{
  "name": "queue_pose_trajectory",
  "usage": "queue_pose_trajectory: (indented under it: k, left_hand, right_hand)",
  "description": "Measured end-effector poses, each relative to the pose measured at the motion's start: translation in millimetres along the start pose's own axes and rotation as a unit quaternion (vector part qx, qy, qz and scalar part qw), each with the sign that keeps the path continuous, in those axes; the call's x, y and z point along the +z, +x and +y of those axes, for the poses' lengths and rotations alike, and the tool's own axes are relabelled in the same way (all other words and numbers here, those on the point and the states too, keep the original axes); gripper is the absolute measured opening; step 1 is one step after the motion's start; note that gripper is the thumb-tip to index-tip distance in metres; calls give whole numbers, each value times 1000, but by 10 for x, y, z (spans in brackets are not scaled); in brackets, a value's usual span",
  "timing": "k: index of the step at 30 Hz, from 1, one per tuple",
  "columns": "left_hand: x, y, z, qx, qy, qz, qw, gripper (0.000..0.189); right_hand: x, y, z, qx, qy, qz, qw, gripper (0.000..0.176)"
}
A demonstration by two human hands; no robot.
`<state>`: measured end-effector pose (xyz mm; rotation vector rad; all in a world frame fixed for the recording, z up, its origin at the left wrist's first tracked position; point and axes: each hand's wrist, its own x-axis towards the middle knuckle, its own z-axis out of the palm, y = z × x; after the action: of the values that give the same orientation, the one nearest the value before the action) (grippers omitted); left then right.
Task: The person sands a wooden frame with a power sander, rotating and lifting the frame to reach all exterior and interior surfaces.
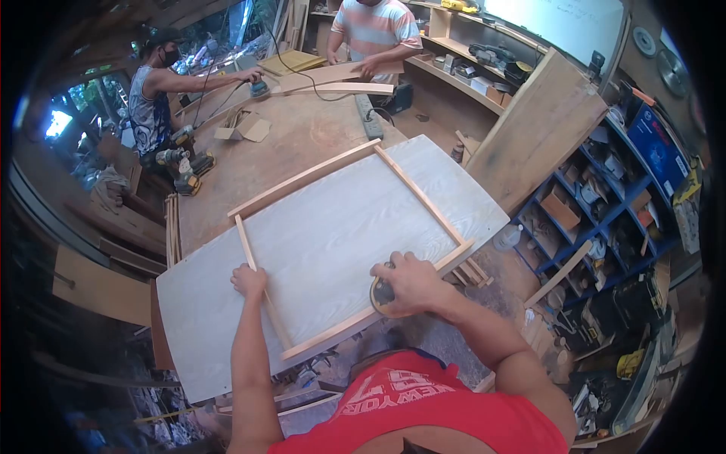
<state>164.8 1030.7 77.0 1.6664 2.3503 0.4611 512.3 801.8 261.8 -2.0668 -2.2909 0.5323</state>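
Observation:
A rectangular frame of light wooden strips [302, 177] lies on a pale grey, wood-grained panel [461, 181] across the workbench. My left hand [249, 281] is closed around the frame's left strip [276, 321]. In my right hand [412, 281] is a yellow and black palm sander [382, 293], gripped from above. The sander rests at the frame's near strip [333, 333], right of its middle. My palm and fingers cover much of the sander, and its underside is hidden.
Across the workbench [280, 151], one co-worker [155, 98] holds a blue sander [259, 89] and another person [374, 38] handles boards. Cordless drills [189, 170], an open cardboard box [243, 129] and a power strip [369, 117] lie there. Blue shelving [586, 216] stands right.

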Motion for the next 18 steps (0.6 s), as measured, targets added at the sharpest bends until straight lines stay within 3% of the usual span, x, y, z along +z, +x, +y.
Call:
queue_pose_trajectory:
  k: [2, 6, 8, 10, 11, 13, 18]
  left_hand:
    - [171, 123, -59, -20, 15, 1, 1000, 48]
    - [323, 505, -418, 56, -169, 51, 983, 37]
    - [-190, 240, -160, 38, -264, 85, 960, 39]
    - [-513, 76, -73, 71, -317, 176, 929, 35]
    - [-713, -78, 5, 68, -316, 177, 930, 35]
    - [-1088, -371, 153, 84, -477, 192, 853, 27]
    - [-1639, -383, -215, 143, -515, 257, 805, 23]
  right_hand:
    - [-34, 2, 172, -36, -3, -5, 999, 69]
    - [-282, -296, 650, -55, 36, 81, 995, 64]
    - [-599, -499, 772, -24, 57, 111, 992, 62]
    - [-867, -721, 794, 0, 73, 110, 991, 61]
    - [-931, -806, 842, 9, 64, 156, 986, 60]
    - [-1004, -962, 903, 15, 54, 204, 977, 59]
    - [-1016, -1425, 903, 53, 74, 279, 956, 61]
